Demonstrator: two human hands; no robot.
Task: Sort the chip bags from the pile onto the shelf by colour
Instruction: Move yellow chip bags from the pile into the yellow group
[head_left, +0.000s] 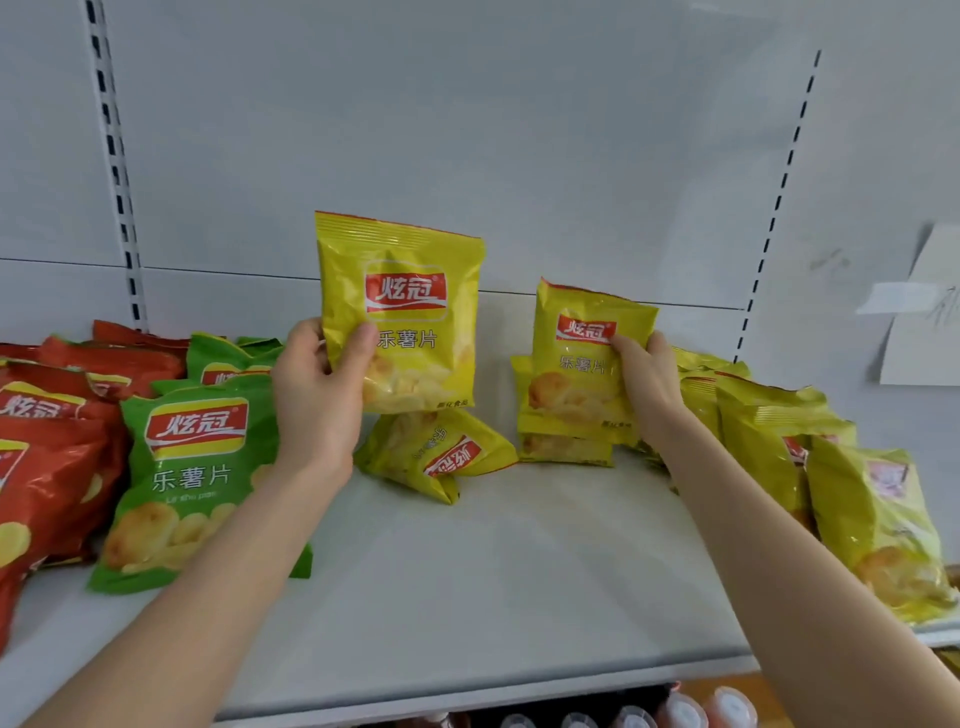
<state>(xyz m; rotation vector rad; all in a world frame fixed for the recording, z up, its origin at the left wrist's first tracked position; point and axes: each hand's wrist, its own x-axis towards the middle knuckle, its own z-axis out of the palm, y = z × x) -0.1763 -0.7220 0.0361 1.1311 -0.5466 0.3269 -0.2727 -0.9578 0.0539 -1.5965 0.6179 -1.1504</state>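
Red bags heaped at 9 o'clock on the shelf. Green bags at their 3 o'clock, touching them. Left hand pinches the raised yellow bag by its lower left corner, thumb on the front, bag upright and off the shelf. Fallen yellow bag lies tilted at its 6 o'clock. Right hand grips the second yellow bag at its right edge, thumb across the front, bag upright. Yellow pile at 3 o'clock, just beside that hand. Paper note at 2 o'clock on the wall. Bottle caps at 6 o'clock, below the shelf edge.
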